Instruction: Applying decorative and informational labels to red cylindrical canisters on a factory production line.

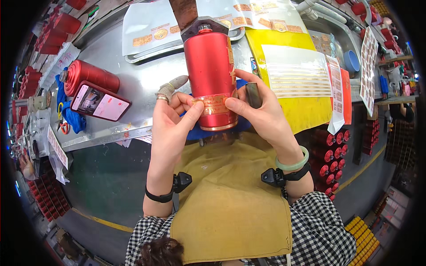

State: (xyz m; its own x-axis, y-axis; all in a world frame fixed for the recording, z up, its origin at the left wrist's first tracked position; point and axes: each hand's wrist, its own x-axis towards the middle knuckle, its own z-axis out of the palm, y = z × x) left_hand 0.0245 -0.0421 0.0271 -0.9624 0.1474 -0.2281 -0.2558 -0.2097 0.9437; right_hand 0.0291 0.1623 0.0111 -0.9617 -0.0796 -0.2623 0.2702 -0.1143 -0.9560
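In front of me a red metallic bottle (206,62) lies lengthwise, its narrow neck pointing away into a dark metal holder (216,23). A gold-and-red decal strip (214,104) wraps the bottle near its copper-coloured base. My left hand (174,113) is closed at the strip's left end, its thumb pressing the decal; a pale cover sits on the index finger. My right hand (262,106) presses its thumb on the strip's right side. A dark flat scraper-like piece (254,95) is tucked among the right fingers. Another gold decal shows along the bottle's right flank.
A second red bottle (93,76) lies at left, behind a phone (101,102) resting on a blue cloth (74,116). Decal sheets (153,26) cover a metal tray. Strip sheets (296,71) lie on a yellow board (306,110). A blue cup (351,61) stands farther right.
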